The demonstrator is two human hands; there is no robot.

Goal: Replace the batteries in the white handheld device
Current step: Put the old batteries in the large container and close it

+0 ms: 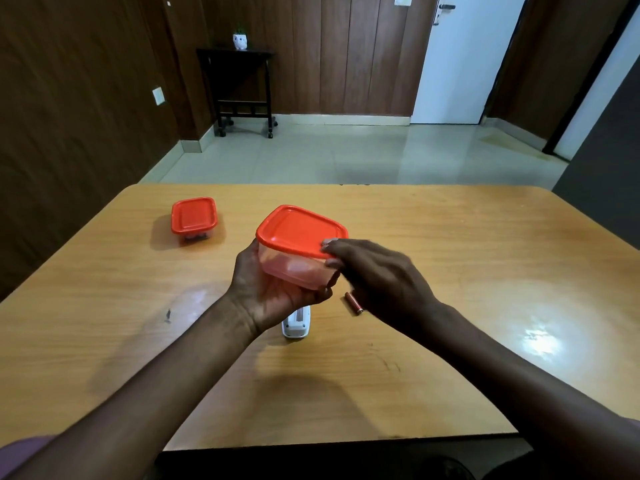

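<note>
The left hand (273, 289) cups a clear tub (294, 268) from below, fingers curled round its base, holding it up off the worktop (450, 271). The right hand (377, 271) has its fingers clamped on the near right corner of the tub's orange lid (299, 230), which looks fully seated.

The white device (296, 325) lies on the worktop directly under the tub, partly hidden by the left hand; a loose battery (353, 303) lies just to its right, below the right hand.

If the lid is stiff, it may pop off with a jerk; the tub could tip, and anything inside could spill onto the device or roll away. The right wrist, low over the battery, could knock it off toward the edge. A second lidded tub (194, 220) sits far left, well apart.
</note>
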